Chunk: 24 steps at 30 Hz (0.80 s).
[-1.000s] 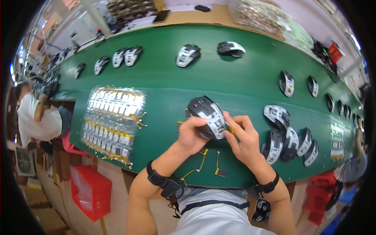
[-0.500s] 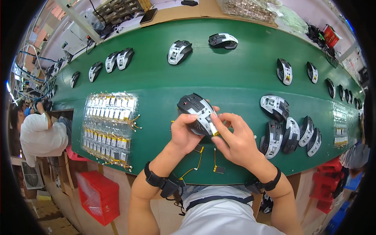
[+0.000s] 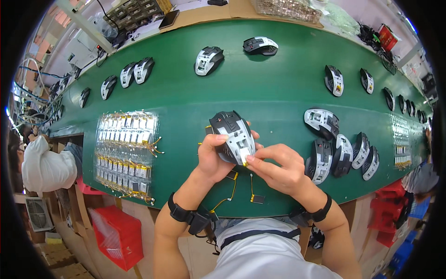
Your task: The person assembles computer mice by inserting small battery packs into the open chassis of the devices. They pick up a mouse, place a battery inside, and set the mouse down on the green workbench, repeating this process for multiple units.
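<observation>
My left hand is wrapped round a black and white computer mouse with its upper casing cut by several openings. A small silvery-white battery with a yellow end lies in the opening at the mouse's near end. Thumb and forefinger of my right hand pinch the battery's yellow end; the fingertips hide part of it. Below the hands, a loose battery with a wire lies on the green table, and another wired battery is partly covered by my left hand.
Plastic trays of wired batteries lie at left. Several similar mice are grouped at right, with others spaced along the far side. Another tray lies far right. A person in white sits at far left, near a red crate.
My right forefinger has come off the mouse's top, and the thumb and forefinger now pinch together at the battery's end. The whole view has shifted slightly; my left hand keeps its hold.
</observation>
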Tool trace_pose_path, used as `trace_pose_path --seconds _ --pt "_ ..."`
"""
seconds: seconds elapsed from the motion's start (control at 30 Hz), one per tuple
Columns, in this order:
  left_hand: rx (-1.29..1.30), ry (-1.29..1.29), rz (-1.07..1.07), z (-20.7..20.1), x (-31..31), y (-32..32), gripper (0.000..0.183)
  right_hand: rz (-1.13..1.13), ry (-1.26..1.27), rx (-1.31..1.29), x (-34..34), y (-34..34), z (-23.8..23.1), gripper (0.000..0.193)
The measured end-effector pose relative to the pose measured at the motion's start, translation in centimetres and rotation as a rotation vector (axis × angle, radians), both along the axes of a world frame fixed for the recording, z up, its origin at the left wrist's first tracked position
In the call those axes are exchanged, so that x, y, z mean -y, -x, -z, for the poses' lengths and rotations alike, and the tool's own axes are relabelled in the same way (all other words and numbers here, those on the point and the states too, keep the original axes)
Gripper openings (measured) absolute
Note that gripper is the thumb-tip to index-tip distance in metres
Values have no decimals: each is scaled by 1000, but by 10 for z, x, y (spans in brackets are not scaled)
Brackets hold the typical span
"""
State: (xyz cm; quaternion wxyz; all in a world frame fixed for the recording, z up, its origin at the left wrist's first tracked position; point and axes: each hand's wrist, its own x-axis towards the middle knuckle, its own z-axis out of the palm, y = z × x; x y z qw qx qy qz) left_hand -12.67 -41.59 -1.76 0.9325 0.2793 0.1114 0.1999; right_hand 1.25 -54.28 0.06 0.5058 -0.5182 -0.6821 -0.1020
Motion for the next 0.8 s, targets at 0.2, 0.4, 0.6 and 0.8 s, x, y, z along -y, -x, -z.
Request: trace_pose_path --seconds 0.2,0.4,0.6,0.8 --pt "-124 -182 7 1 2 2 72 -10 249 -197 1 -1 -3 19" --pt "-73 -190 106 3 2 3 67 -8 259 -300 3 -2 -4 19" --pt "-158 -192 17 -3 6 -1 77 9 266 -259 -1 -2 -4 20" --pt "-139 -159 -11 1 1 1 72 -27 244 -61 2 -7 -2 25"
